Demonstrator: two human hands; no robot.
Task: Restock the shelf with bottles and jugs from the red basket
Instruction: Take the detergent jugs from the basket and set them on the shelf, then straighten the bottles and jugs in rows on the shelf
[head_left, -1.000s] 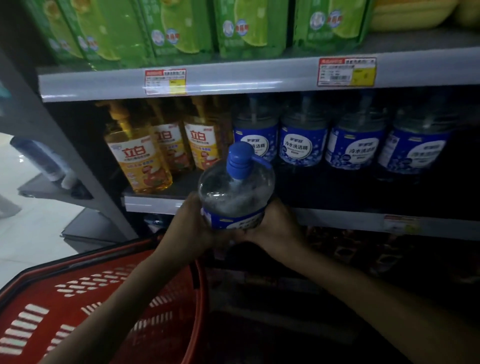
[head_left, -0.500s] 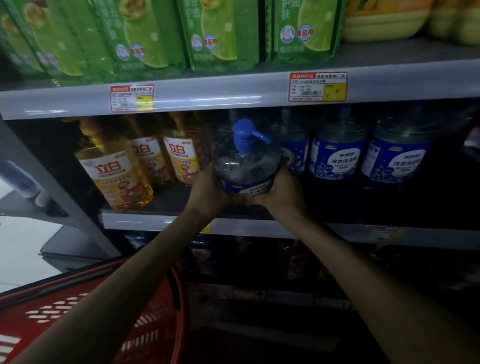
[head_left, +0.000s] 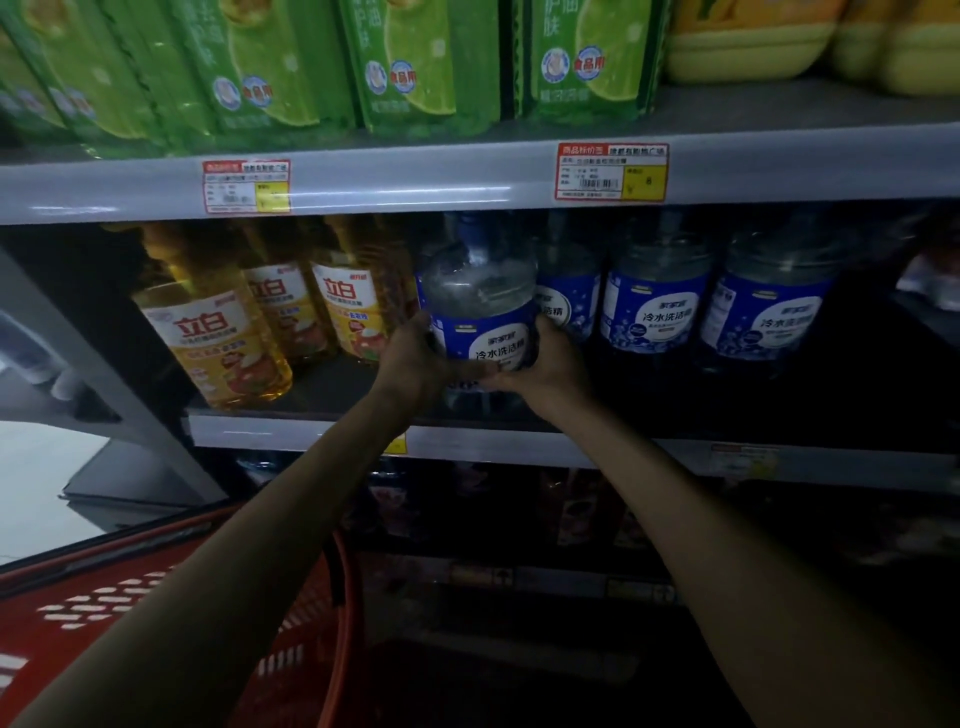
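Nearest, at lower left: red slatted plastic basket (head_left: 104, 613), rim just under the left forearm. Further in, left hand (head_left: 413, 358) and right hand (head_left: 550, 364) curled round the lower sides of a clear round plastic jug with a blue label (head_left: 483, 306), clasping it upright. Held at the front of the grey metal shelf (head_left: 519, 447); resting on the board or just above it, cannot tell. Flanked by yellow bottles with white labels (head_left: 218, 332) on the left and matching blue-labelled jugs (head_left: 654, 306) on the right. Green packs (head_left: 415, 67) on the board above.
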